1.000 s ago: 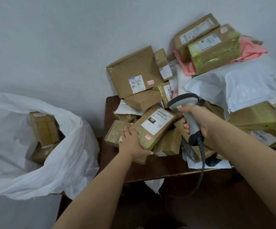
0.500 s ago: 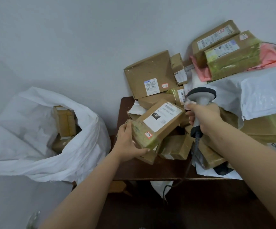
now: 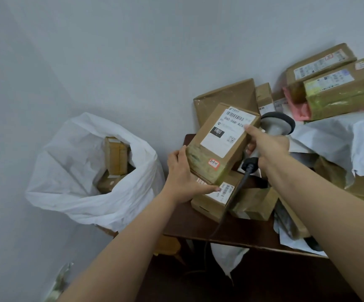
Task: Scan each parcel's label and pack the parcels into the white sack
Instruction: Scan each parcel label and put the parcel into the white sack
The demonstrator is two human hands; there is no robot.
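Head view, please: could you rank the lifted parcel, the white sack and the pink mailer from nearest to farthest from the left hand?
1. Lifted parcel: gripped by the left hand at its lower left end.
2. White sack: to the left, beside the table.
3. Pink mailer: far right, at the back of the pile under the top boxes.

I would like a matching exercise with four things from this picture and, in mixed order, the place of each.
Things:
1. scanner
2. lifted parcel
3. pink bag
4. white sack

Places:
a. left of the table
b. in the left hand
c. in the right hand
d. under two boxes, far right

Pairs: 1-c, 2-b, 3-d, 4-a
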